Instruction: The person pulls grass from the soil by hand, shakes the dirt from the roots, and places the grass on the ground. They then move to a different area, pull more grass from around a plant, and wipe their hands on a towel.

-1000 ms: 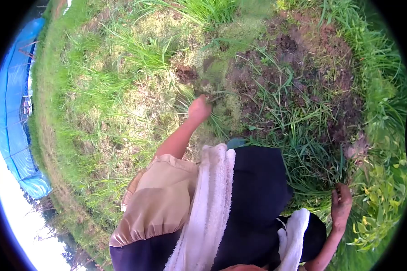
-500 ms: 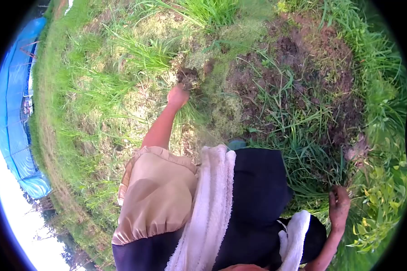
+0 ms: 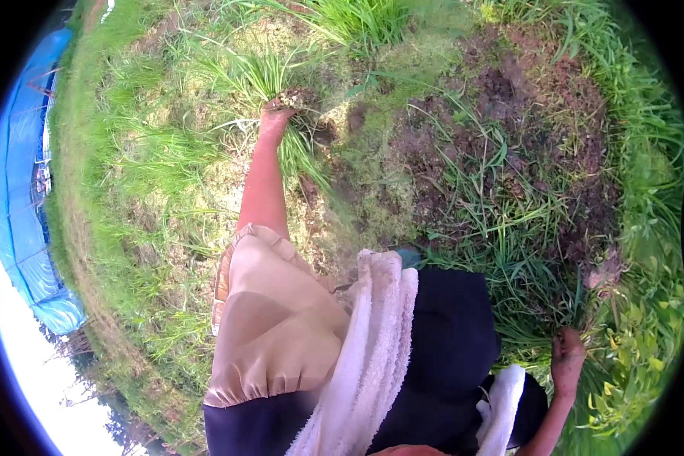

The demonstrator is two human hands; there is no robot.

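My left hand [image 3: 272,120] reaches out at full arm's length and is closed around a pulled clump of grass with soil on its roots [image 3: 300,100]. The green blades hang down beside the wrist. My right hand [image 3: 568,357], dark with mud, sits low at the right among tall grass blades [image 3: 524,304]. Its fingers are curled, and I cannot make out whether they grip the grass. A beige sleeve [image 3: 273,319] covers my left upper arm.
A patch of dug brown soil [image 3: 509,114] with sparse grass lies ahead on the right. Thick grass tufts [image 3: 228,76] grow on the left. A blue tarpaulin [image 3: 19,190] runs along the far left. A white towel [image 3: 372,357] hangs over dark clothing. Yellow-green leafy plants [image 3: 646,357] stand at the right.
My left hand has swung away from the soil patch toward the left, carrying the grass clump and stretching the arm out. My right hand has stayed low in the grass, its fingers now more curled.
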